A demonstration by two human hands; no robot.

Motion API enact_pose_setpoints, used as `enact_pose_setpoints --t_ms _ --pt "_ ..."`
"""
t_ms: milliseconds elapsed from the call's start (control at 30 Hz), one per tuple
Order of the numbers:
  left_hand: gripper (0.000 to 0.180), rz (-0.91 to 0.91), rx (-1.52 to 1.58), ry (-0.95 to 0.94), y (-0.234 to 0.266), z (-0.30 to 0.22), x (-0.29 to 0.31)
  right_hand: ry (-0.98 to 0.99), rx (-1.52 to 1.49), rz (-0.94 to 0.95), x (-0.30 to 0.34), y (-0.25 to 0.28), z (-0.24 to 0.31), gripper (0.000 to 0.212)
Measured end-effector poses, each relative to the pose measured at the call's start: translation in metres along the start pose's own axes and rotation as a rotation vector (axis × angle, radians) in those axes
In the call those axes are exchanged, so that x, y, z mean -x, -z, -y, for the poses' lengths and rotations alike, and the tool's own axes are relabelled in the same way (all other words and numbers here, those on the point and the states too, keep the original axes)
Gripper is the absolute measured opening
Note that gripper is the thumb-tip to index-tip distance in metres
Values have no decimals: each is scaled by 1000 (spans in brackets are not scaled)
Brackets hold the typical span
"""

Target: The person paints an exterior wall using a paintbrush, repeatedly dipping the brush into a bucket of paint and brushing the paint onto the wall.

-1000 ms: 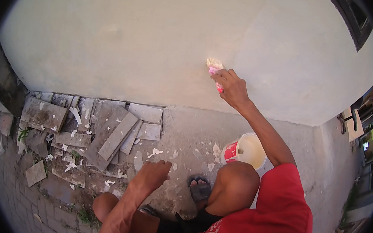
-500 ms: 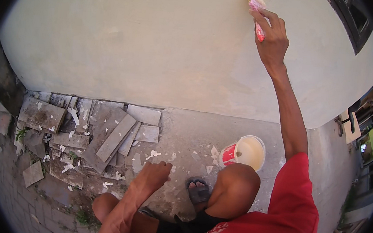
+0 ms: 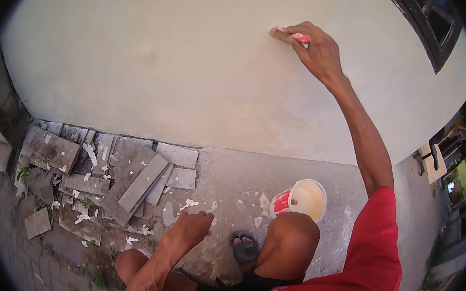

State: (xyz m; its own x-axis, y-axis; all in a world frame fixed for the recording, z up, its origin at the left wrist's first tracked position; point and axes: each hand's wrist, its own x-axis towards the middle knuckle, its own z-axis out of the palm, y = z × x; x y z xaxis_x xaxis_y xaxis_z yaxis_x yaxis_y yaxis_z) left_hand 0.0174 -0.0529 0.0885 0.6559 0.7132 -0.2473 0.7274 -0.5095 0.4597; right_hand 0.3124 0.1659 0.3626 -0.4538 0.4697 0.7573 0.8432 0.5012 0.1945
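Observation:
Raised to the upper part of the pale wall [image 3: 156,79], my right hand [image 3: 318,52] is closed round a paintbrush [image 3: 280,34] with a red and pink handle. The bristles point left and touch the wall. My left hand [image 3: 192,229] is curled into a loose fist in front of my left knee, apart from the wall, and nothing shows in it. Beside my right knee stands a white and red bucket [image 3: 324,199] with cream paint [image 3: 310,194] inside; my knee hides part of its lower side.
Broken slabs and boards [image 3: 142,182] lie heaped at the wall's foot on the left, with white paint flakes around them. A dark window frame [image 3: 420,29] is at the upper right. My sandalled foot [image 3: 245,249] rests on the concrete near the bucket.
My right hand has moved left and down along the wall, and the brush has turned from pointing upward to pointing left. My left hand stays curled in nearly the same place.

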Motion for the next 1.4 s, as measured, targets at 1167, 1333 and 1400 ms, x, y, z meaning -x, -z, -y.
enact_pose_setpoints --t_ms 1167,1333,1400 --pt "21 -135 -40 -37 -10 -1 1 -50 -38 116 205 -146 37 41" --pt "26 -71 -18 11 -6 -4 7 -29 21 31 204 -134 52 43" --pt "20 -154 -16 -27 -6 -6 8 22 65 -43 206 -136 56 44"
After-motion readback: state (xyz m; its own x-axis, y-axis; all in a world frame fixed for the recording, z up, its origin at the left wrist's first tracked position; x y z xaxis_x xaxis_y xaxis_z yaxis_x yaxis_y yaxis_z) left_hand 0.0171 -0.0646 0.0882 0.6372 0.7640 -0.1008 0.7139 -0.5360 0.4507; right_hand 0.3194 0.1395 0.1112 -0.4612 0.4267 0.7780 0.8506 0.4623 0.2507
